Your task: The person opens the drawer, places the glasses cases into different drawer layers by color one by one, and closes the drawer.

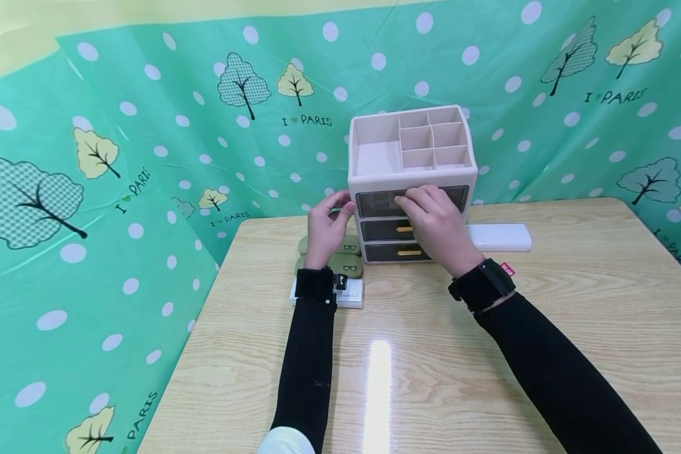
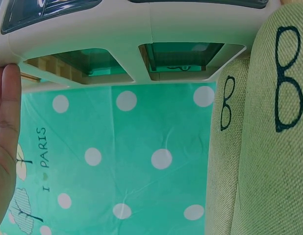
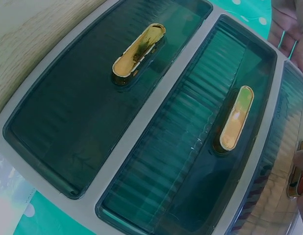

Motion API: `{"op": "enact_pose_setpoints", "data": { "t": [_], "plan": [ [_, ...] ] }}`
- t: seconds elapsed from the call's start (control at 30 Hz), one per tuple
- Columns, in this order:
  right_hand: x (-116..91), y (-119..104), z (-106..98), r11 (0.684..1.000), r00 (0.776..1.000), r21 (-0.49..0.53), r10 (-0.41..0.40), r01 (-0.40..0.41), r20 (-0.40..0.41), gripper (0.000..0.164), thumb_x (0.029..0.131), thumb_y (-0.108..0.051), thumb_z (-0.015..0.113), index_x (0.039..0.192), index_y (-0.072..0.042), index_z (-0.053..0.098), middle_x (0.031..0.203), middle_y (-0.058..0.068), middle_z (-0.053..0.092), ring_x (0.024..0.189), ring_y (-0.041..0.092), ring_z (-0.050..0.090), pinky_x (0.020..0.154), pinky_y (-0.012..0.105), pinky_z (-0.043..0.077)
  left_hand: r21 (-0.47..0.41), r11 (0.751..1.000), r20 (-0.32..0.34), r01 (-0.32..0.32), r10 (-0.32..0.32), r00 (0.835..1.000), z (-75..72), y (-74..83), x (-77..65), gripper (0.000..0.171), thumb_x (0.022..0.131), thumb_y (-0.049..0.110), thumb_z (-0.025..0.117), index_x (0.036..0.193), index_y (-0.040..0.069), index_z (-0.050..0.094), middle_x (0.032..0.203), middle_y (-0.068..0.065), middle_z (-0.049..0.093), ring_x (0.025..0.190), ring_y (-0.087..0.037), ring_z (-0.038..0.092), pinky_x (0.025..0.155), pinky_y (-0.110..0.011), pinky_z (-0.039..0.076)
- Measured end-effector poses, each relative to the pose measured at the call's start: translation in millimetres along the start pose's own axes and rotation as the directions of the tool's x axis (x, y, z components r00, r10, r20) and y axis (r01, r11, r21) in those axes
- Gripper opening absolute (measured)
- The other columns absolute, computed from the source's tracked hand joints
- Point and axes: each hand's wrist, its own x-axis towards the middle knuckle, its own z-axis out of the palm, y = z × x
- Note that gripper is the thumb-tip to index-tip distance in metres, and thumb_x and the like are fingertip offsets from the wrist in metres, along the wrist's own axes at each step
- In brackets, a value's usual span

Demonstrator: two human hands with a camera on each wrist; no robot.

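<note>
- Drawer organizer [image 1: 414, 178]: it stands upright in front of you, toward the back of the wooden table [image 1: 442, 372], with the green printed cloth [image 1: 295, 157] behind it.
- Your black sleeves [image 1: 302, 372] reach in over the table from the near side, one to each side of the organizer.
- Its top tray [image 1: 377, 157] has one wide compartment on the left and six small ones on the right.
- Below that sit three dark see-through fronts, one above another: the top drawer [image 1: 377, 203], the middle drawer [image 1: 380, 231] and the bottom drawer [image 1: 383, 253].
- Your right hand [image 1: 439, 227] is in front of the top drawer, its fingers pinching the gold top handle [image 3: 291, 183].
- Your left hand [image 1: 325, 232] holds no object; its fingers extend, with the tips against the organizer's left side.
- A long white case [image 1: 499, 238] lies on the table just beside the organizer's right side.
- Two green cases [image 1: 347, 265] with eyeglasses motifs lie just beside its left side, partly behind your left hand and wrist.
- A white box [image 1: 352, 294] lies nearer you than those, partly covered by your left wristband [image 1: 314, 285].
- Gold lower handles [image 3: 235, 120] show uncovered on the other two drawers.
</note>
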Motion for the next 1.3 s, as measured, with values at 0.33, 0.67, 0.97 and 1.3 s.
{"op": "enact_pose_setpoints", "data": {
  "t": [0.33,0.67,0.97,1.3],
  "plan": [
    [-2,2,3,1.000,1.000,-0.007,-0.006,0.006,-0.021,0.025,0.092,0.013,0.065,0.116,0.007,0.071,0.110,0.023,0.068,0.103,0.039,0.061,0.094,0.048,0.054,-0.005,1.000,-0.002,-0.007,0.007,1.000,0.1,-1.8,-0.1,0.030,0.099,0.012,0.065,0.121,-0.007,0.067,0.110,-0.023,0.070,0.102,-0.034,0.066,0.089,-0.043,0.060],
    [-7,0,0,0.999,0.999,0.023,-0.034,0.035,-0.039,0.027,0.091,0.005,0.070,0.118,0.006,0.070,0.109,0.022,0.067,0.101,0.040,0.061,0.091,0.048,0.054,-0.010,1.000,-0.014,-0.008,0.008,1.000,-0.3,-1.4,-0.6,0.030,0.098,0.012,0.066,0.120,-0.007,0.068,0.110,-0.023,0.070,0.101,-0.033,0.067,0.089,-0.047,0.059],
    [-19,-6,0,0.999,0.997,0.026,-0.041,0.043,-0.065,0.031,0.095,-0.009,0.072,0.120,0.008,0.068,0.109,0.024,0.067,0.097,0.042,0.061,0.089,0.051,0.054,-0.013,1.000,-0.002,0.002,-0.002,1.000,-0.5,-1.7,0.9,0.030,0.098,0.011,0.066,0.122,-0.008,0.067,0.111,-0.024,0.070,0.101,-0.034,0.066,0.090,-0.046,0.059],
    [-34,-9,4,1.000,1.000,0.023,-0.008,0.008,0.000,0.031,0.090,-0.007,0.079,0.115,0.008,0.069,0.105,0.022,0.067,0.095,0.038,0.061,0.085,0.046,0.055,-0.024,0.999,0.000,-0.035,0.035,0.999,0.3,-30.9,6.4,0.034,0.096,0.022,0.069,0.121,-0.001,0.071,0.109,-0.017,0.072,0.099,-0.026,0.067,0.086,-0.041,0.061]
  ]
}}
